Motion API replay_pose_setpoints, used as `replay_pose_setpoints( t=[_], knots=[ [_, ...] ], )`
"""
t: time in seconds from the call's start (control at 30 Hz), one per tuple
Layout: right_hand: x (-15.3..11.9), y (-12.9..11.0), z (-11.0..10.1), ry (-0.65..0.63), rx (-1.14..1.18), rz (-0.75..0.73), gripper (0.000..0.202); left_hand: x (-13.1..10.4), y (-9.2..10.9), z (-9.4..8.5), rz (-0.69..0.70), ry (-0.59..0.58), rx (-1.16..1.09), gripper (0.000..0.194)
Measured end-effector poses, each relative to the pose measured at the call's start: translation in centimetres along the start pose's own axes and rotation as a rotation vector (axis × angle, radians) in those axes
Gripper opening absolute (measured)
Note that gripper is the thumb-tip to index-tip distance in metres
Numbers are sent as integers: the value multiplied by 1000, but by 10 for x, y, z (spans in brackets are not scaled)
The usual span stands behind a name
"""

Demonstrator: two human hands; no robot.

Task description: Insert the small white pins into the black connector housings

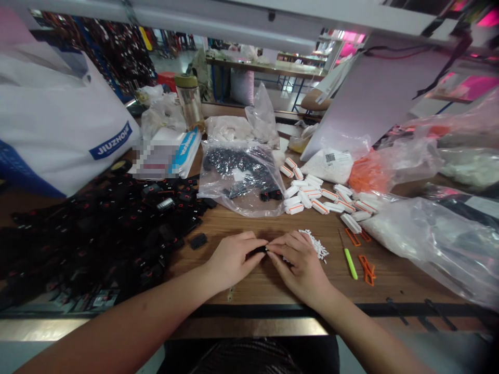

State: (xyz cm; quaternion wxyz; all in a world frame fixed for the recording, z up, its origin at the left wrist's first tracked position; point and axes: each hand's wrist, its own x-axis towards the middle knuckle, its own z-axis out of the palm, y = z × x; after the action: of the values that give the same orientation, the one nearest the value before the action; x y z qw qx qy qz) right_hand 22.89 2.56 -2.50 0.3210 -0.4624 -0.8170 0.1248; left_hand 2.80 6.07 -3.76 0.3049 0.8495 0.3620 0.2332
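Over the near middle of the wooden table, my left hand (234,257) pinches a small black plastic part (257,250) between thumb and fingers. My right hand (296,262) is closed at the right end of that part, thumb and fingertips pressed together; what they grip there is hidden. A heap of tiny white pieces (317,246) lies just behind the right hand. Left of my left hand sits a single black block (198,240), beside a large pile of black parts (97,228). A screwdriver with a lime-green handle (350,264) rests to the right, near several orange frames (366,270).
Several white blocks with orange edges (312,192) lie beyond my right hand. A clear bag of black parts (241,171) stands at the back middle. Plastic bags (432,239) crowd the right side. A bottle (189,101) and a white carrier bag (58,119) stand back left.
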Motion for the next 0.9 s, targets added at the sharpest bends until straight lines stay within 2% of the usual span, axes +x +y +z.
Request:
replay_pose_setpoints(
  t=[0.13, 0.33, 0.43, 0.57, 0.7, 0.8, 0.9],
  knots=[
    [-2, 2, -1, 36, -33, -17, 15, 1, 1, 0, -16, 9, -17, 15],
    [-3, -6, 3, -8, -84, -37, 15, -2, -6, 3, 26, 33, -97, 22],
    [0, -2, -6, -27, -51, -10, 15, -2, -8, 4, 17, 36, -129, 22],
    [6, 32, -40, -30, -65, 190, 17, -1, -9, 3, 2, 37, -125, 24],
    [6, 77, -68, -154, -227, 497, 24, 0, -9, 3, 37, 41, -111, 24],
    [2, 94, -69, -185, -195, 633, 26, 0, -9, 4, 45, 43, -107, 23],
    [0, 94, -63, -184, -176, 610, 25, 0, -8, 4, 42, 42, -100, 24]
  ],
)
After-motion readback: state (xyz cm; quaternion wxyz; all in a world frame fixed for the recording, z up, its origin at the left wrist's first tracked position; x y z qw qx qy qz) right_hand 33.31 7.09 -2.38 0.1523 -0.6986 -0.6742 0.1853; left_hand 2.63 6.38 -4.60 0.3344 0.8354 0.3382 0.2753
